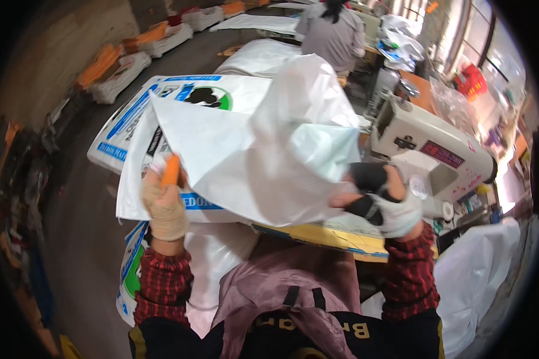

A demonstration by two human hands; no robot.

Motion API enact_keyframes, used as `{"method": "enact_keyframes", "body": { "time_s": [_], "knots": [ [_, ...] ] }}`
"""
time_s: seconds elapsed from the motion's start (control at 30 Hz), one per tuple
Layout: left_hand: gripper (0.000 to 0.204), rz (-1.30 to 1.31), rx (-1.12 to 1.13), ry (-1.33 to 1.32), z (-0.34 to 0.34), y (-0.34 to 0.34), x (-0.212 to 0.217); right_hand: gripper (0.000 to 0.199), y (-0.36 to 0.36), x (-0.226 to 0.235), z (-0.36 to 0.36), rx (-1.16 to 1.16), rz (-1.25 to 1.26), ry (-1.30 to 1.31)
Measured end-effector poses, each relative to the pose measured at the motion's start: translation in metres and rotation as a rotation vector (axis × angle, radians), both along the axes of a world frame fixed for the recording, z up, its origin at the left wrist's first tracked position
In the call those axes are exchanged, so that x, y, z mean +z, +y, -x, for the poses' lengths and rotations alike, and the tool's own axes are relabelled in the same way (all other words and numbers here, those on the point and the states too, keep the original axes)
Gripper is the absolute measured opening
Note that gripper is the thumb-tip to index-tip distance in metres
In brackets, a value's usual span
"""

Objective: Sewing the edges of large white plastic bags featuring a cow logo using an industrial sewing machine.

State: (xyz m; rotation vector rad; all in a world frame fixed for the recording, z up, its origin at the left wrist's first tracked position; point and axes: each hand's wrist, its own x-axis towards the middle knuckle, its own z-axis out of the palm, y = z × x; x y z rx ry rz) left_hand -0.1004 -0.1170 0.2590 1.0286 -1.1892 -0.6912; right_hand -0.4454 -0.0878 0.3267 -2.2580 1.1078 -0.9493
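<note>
Bag: white, half crumpled, spread over the near side of the table, between the two hands, with the sewing machine to its right and printed bags under and behind its left part.
Left hand: taped, orange cover on one finger; its fingertips are bunched at the bag's left side – whether clamped on it, I cannot tell.
Right hand: wrapped, black finger covers; digits look parted at the bag's right edge, too blurred to tell a pinch.
Handling step: seemingly spreading or turning the loose bag.
Next grip: likely calls for firm holds on both edges – the slack film could slip or crease.
Bag's corner: points up-left, away from the person.
Bag's long axis: hard to fix through the folds; the visible spread runs mostly left to right, humped toward the far side.
</note>
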Motion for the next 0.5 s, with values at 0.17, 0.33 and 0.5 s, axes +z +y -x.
{"method": "enact_keyframes", "body": {
  "time_s": [0.17,0.33,0.5],
  "knots": [
    [0.034,-0.898,-0.381,1.102,-0.078,0.037,-0.207,0.032,0.02,0.017,0.007,-0.307,-0.032,-0.481],
    [0.031,-0.493,0.159,1.233,-0.09,-0.013,-0.199,0.037,-0.008,0.052,0.037,-0.427,0.111,-0.625],
    [0.025,-0.342,0.519,0.254,-0.264,0.005,-0.218,0.033,-0.044,0.077,0.045,-0.653,-0.111,-1.258]
  ]
}}
